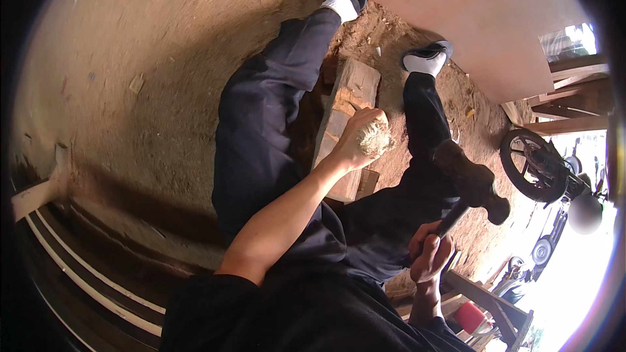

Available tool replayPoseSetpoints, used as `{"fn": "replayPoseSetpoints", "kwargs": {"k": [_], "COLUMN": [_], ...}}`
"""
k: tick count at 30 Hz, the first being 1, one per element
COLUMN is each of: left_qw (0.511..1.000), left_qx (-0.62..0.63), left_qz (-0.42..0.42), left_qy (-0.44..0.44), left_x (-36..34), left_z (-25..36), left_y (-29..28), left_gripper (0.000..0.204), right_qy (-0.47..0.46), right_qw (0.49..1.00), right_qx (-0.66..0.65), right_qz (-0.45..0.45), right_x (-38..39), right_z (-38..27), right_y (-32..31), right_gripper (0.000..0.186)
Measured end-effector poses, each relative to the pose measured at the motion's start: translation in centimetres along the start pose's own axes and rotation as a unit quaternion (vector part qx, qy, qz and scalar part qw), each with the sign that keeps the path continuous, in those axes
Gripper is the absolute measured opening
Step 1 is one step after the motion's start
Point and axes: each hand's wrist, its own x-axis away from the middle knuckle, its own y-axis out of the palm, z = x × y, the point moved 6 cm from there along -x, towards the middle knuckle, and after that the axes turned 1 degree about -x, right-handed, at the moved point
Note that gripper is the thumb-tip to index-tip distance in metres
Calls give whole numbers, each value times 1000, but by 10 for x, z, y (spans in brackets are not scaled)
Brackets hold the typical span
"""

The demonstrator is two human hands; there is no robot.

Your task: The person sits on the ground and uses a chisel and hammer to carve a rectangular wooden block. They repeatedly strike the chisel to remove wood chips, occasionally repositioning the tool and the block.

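My left hand (357,145) is closed around an upright chisel, its frayed, pale wooden handle end (375,138) facing up; the blade is mostly hidden below my fist. Under that hand lies a thick wooden beam (358,81) between my legs, its top face cut and splintered near my fingers. To the right, my right hand (432,254) grips the dark handle of a hammer (471,179). The hammer's heavy metal head is raised above my right thigh, apart from the chisel.
Bare dirt ground (150,91) with scattered chips surrounds my legs. A large flat board (469,19) lies at the far right. A motorcycle (538,166) stands by the bright opening, below stacked timber (574,107). Wooden slats (91,280) are at lower left, a red object (469,317) at lower right.
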Motion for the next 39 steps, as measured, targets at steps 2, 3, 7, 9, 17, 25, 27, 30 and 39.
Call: {"fn": "replayPoseSetpoints", "kwargs": {"k": [2,3,7,9,17,25,27,30,39], "left_qw": [999,999,993,995,943,999,999,998,999], "left_qx": [-37,-43,-104,-89,260,18,24,-47,-2], "left_qz": [-10,-17,-24,9,25,12,-10,36,-35], "left_qy": [24,25,53,49,-205,-40,-39,18,-34], "left_x": [-3,-4,-6,-1,7,1,-4,-5,-14], "left_z": [10,12,19,4,-68,-32,-29,-19,-26], "left_y": [-1,-3,-13,-12,9,1,-1,-5,-3], "left_gripper": [21,21,25,27,23,37,38,37,22], "right_qy": [58,93,89,93,64,56,80,86,79], "right_qw": [997,990,968,989,955,983,973,972,978], "right_qx": [47,105,226,113,279,175,205,211,189], "right_qz": [6,-3,-63,-36,-82,-26,-70,-64,-38], "right_x": [-10,-19,-23,-14,-29,-14,-25,-25,-30], "right_z": [3,8,9,11,2,11,27,15,17], "right_y": [10,16,19,18,36,30,40,32,38], "right_gripper": [48,39,28,31,18,16,20,24,29]}}
